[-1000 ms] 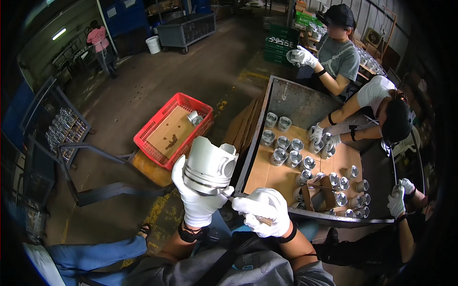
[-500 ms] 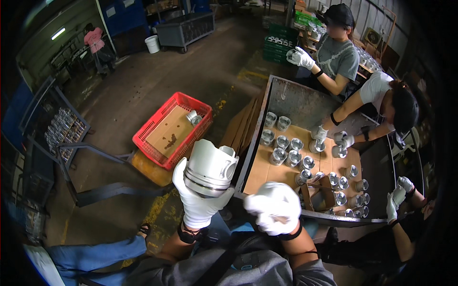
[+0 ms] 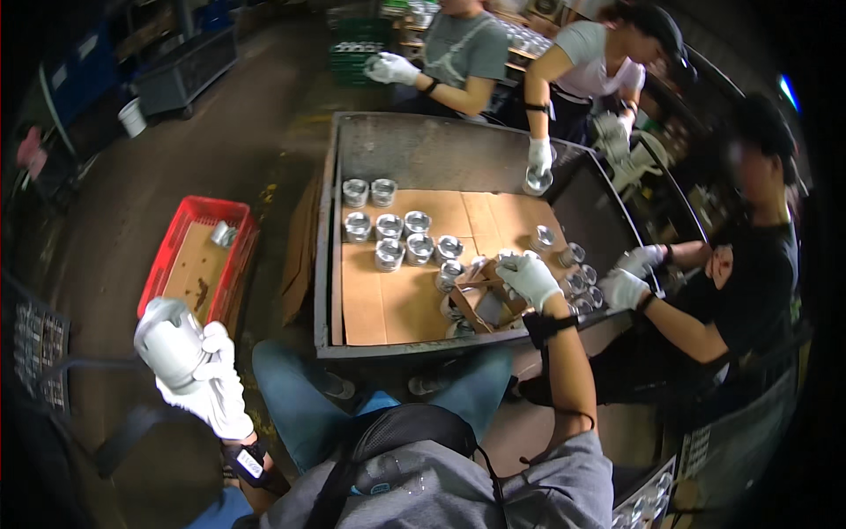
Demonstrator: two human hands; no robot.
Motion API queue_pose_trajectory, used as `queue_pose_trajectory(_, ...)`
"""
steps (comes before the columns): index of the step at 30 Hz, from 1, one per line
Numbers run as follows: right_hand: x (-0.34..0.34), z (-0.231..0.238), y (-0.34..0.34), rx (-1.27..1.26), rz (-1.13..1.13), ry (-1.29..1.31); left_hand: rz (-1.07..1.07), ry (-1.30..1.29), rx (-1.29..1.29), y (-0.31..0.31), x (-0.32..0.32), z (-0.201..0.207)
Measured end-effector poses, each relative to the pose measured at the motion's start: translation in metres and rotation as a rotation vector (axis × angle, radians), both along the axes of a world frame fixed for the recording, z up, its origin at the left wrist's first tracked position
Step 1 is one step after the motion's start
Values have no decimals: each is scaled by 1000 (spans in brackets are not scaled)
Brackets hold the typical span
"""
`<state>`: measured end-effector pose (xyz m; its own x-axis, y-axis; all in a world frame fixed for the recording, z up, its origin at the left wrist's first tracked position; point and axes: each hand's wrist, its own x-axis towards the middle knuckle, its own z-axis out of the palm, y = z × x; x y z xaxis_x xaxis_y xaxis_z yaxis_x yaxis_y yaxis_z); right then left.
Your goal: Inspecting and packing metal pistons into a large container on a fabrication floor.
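My left hand (image 3: 204, 388), in a white glove, is closed round a silvery metal piston (image 3: 174, 346) beside the near end of the red plastic crate (image 3: 191, 204). The piston is held tilted, clear of the crate. Over a small open cardboard box (image 3: 487, 309) in the grey metal bin, my white-gloved right hand (image 3: 529, 278) has its fingers drawn together. What they hold, if anything, is hidden. Several pistons (image 3: 389, 256) stand on the cardboard sheet (image 3: 379, 309) left of that box. One more piston (image 3: 224, 234) lies at the far end of the crate.
The bin's raised metal rim (image 3: 423, 346) runs between my body and the pistons. Three gloved co-workers are round the bin; one has a hand on a piston (image 3: 538, 181) at its far side. A grey cart (image 3: 187, 75) and white bucket (image 3: 132, 117) stand at the far left.
My view has swung right. My left hand has carried the piston leftward, toward the crate's near end. My right hand has moved from before my body out over the cardboard box in the bin.
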<state>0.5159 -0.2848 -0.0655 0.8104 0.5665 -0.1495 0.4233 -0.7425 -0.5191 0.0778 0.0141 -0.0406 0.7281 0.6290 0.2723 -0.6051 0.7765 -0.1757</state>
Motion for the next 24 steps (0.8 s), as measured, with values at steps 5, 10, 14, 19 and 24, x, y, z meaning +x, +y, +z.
queue_pose_trajectory(5, 54, -46, -19, -439, 273, 143, 77, 326, 139, -7, 0, -17)
queue_pose_trajectory(10, 42, -35, 38, -665, 502, -264, 633, 1228, 782, -19, -5, -9)
queue_pose_trajectory(14, -45, 46, 57, -4, 317, -225, 1055, 1224, 934, -39, 47, -3)
queue_pose_trajectory(19, -165, 108, 123, 487, 680, -59, 1372, 1374, 1365, -31, 36, -21)
queue_pose_trajectory(24, -227, 117, 159, 615, 830, -64, 1716, 1433, 1701, -36, 33, 13)
